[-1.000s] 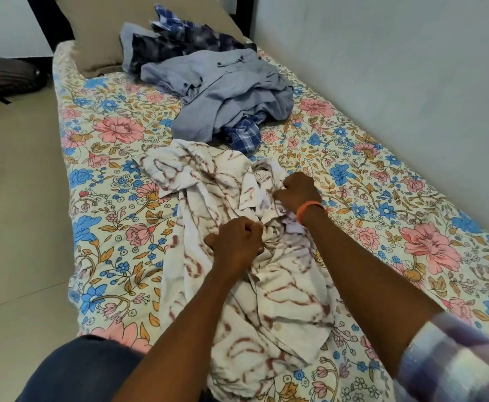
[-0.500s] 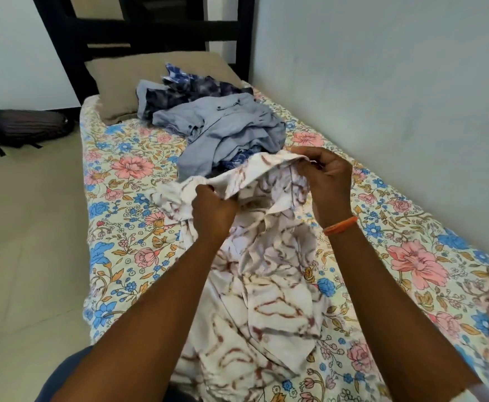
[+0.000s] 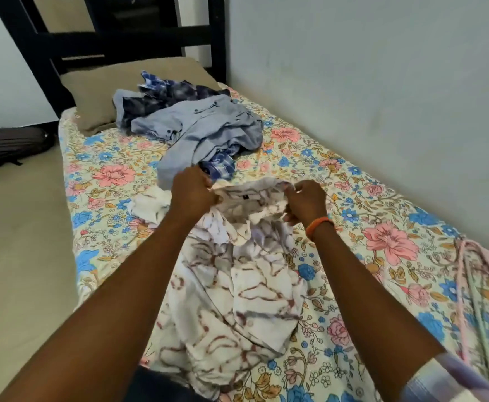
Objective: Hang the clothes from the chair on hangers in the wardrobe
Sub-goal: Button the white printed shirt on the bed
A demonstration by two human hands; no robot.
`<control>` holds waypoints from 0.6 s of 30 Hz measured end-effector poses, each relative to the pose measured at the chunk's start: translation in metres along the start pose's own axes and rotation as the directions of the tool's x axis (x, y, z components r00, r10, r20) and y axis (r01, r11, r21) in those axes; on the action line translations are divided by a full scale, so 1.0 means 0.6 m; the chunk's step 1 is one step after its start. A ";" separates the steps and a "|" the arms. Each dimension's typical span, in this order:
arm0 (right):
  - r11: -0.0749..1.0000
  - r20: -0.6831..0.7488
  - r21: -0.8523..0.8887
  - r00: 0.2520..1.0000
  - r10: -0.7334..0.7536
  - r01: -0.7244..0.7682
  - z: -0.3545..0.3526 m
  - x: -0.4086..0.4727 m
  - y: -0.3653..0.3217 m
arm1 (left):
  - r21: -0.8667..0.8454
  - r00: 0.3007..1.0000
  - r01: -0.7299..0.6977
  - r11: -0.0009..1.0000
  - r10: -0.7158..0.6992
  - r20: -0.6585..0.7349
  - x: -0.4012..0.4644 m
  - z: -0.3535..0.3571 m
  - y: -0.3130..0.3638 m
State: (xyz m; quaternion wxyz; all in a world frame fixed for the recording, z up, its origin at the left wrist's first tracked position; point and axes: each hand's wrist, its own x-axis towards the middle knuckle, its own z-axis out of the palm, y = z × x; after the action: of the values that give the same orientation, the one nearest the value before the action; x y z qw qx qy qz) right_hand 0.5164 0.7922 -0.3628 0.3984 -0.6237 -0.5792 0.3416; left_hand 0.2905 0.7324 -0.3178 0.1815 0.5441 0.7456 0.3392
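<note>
A white shirt with a maroon line pattern [image 3: 249, 288] lies crumpled on the floral bedsheet [image 3: 104, 175] in front of me. My left hand [image 3: 192, 192] grips its collar at the left end and my right hand [image 3: 305, 203] pinches the collar at the right end, so the collar is stretched between them, lifted off the bed. Farther up the bed lies a pile of other clothes: a light blue shirt [image 3: 202, 132] on top, with dark and blue checked garments [image 3: 165, 95] under it. No hanger and no wardrobe are in view.
A tan pillow [image 3: 92, 94] rests against the black bed frame [image 3: 127, 39] at the far end. The pale wall [image 3: 368, 82] runs along the bed's right side. A dark bag [image 3: 8, 143] lies on the tiled floor at left. A pink striped cloth [image 3: 481, 285] lies at the right edge.
Both hands went from clutching the shirt's bunched middle on the bed to lifting it and then holding its collar spread between them. The view tilted up toward the head of the bed.
</note>
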 end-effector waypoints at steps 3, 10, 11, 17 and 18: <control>0.957 0.216 0.173 0.957 0.194 -0.233 -0.012 -0.043 0.026 | -0.003 0.998 0.021 1.000 -0.021 0.052 -0.054 0.081 -0.031; 0.982 -0.005 0.038 0.982 0.187 -0.187 -0.117 -0.150 0.144 | -0.133 0.963 -0.142 0.981 0.168 0.210 -0.203 0.239 0.021; 0.986 -0.070 -0.071 0.987 0.145 -0.150 -0.142 -0.164 0.163 | -0.158 0.939 -0.181 0.971 0.218 0.265 -0.225 0.258 0.037; 0.888 -0.361 -0.419 0.932 0.028 -0.189 -0.297 -0.224 0.277 | -0.216 0.754 -0.301 0.929 0.370 0.542 -0.339 0.364 0.109; 0.862 -0.398 -0.454 0.917 0.032 -0.228 -0.318 -0.231 0.291 | -0.200 0.730 -0.321 0.926 0.377 0.570 -0.356 0.379 0.122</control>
State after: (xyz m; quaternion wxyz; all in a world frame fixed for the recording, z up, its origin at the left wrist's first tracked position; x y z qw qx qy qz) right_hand 0.7513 0.6329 -0.4378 0.3061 -0.7964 -0.5149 0.0834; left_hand 0.5594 0.6158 -0.4476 0.3643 0.7446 0.5183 0.2101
